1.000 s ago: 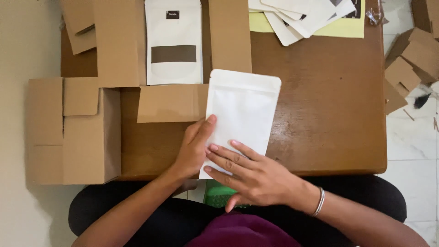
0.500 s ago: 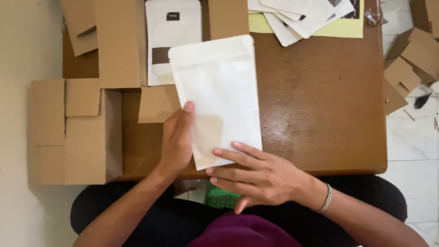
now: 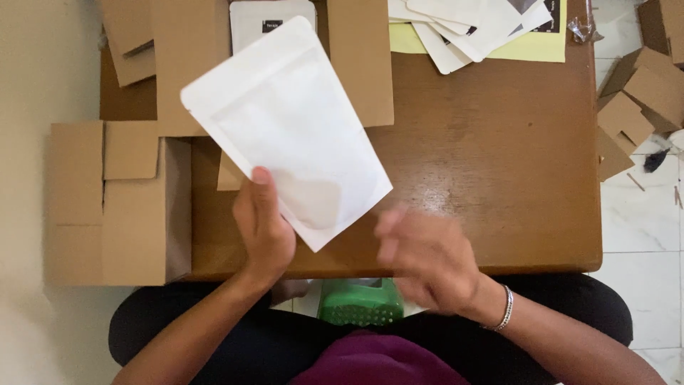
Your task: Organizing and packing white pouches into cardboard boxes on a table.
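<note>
Fingers of the left hand curl behind a white stand-up pouch, with the thumb pressed flat on its near edge, so the hand is clamped on it. One such pouch is held, tilted, above the brown wooden table. Blurred, the right hand hovers just right of the pouch's near corner, fingers loosely spread, touching nothing. A second white pouch with a dark label lies at the far edge, between flat cardboard sheets. One open cardboard box sits at the left. One green basket shows near the lap.
</note>
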